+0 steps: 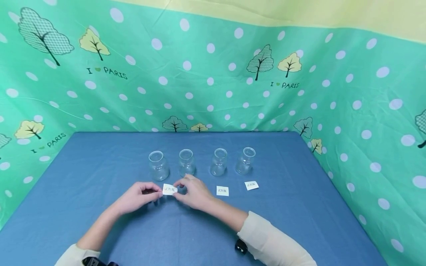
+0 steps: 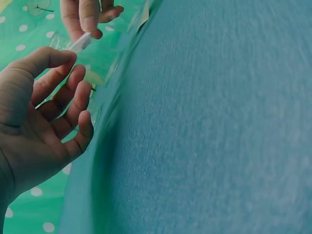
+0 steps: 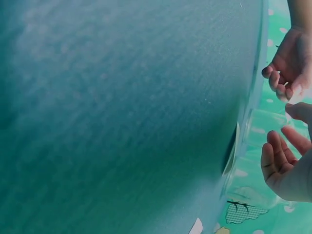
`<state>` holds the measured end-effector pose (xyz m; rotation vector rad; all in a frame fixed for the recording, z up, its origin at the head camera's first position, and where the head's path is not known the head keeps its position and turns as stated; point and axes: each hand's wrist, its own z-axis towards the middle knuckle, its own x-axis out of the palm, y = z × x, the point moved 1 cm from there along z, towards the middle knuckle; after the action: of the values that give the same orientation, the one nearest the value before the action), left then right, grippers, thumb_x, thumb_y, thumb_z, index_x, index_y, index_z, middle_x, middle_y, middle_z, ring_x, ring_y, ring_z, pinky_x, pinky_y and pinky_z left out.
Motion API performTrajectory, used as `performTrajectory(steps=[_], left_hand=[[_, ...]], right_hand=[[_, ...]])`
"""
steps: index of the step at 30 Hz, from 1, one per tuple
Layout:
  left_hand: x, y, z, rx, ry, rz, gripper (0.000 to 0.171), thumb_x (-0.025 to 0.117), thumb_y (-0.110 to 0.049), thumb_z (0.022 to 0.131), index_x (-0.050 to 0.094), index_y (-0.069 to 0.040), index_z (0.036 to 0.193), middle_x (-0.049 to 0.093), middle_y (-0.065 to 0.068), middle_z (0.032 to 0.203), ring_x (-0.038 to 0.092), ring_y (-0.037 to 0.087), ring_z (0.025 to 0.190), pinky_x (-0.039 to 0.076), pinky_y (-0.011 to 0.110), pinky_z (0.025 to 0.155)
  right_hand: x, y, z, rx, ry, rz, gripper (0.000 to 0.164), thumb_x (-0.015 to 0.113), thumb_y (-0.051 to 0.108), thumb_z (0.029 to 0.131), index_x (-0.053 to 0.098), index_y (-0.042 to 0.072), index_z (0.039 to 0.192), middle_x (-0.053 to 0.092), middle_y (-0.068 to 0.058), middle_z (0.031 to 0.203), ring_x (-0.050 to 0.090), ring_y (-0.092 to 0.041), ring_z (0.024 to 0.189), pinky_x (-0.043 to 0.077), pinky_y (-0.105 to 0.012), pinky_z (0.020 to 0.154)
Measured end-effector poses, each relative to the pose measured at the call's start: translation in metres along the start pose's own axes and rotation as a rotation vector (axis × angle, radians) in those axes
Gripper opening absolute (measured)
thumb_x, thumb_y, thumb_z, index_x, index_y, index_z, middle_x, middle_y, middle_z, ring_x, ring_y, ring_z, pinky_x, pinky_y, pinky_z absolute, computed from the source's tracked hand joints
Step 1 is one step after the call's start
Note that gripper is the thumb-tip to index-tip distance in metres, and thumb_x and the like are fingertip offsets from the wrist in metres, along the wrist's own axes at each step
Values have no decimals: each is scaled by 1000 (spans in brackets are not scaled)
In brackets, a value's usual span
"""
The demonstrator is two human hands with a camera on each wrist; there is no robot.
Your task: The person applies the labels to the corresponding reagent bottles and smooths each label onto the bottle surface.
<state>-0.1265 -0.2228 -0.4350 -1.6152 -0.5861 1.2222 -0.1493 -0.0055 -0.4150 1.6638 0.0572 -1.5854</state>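
A small white paper label [image 1: 170, 189] with handwritten characters is held up between both hands. My left hand [image 1: 141, 195] pinches its left edge between thumb and index finger. At the opposite edge my right hand [image 1: 197, 194] pinches it the same way. In the left wrist view the label [image 2: 81, 43] shows nearly edge-on, and the other fingers of the left hand [image 2: 44, 112] are loosely bent. Just behind the hands stand two clear glass jars, the leftmost jar [image 1: 159, 169] and a second jar [image 1: 186, 162], whose base is partly hidden by the right hand.
Two more open glass jars, one [image 1: 218, 164] and another [image 1: 245, 162], stand to the right in the same row. In front of them lie two similar labels, one [image 1: 222, 191] and another [image 1: 251, 185]. The blue tabletop [image 1: 283, 221] meets a green dotted curtain [image 1: 213, 99].
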Motion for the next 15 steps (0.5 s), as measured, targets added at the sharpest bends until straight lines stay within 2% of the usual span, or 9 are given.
performTrajectory(steps=[4,9,15], left_hand=[[1,-4,1,-40,-45,-1,18,63,-16,89,67,0,95,63,15,72,51,16,56,42,23,49],[2,-8,3,-68,-73,4,19,63,-18,89,67,0,95,61,13,71,50,18,56,40,23,48],[5,-13,5,-24,-56,-1,20,63,-16,89,67,2,97,63,16,75,55,19,59,45,25,52]], right_hand=[[-2,0,-2,-2,-39,30,29,70,32,83,67,19,109,60,1,94,49,0,68,39,-10,62],[-8,1,-6,-35,-103,50,29,69,29,84,67,18,110,60,0,93,53,-7,68,38,-10,58],[-11,3,-11,-158,-193,13,22,70,27,83,70,17,102,58,1,84,44,-3,62,32,-9,53]])
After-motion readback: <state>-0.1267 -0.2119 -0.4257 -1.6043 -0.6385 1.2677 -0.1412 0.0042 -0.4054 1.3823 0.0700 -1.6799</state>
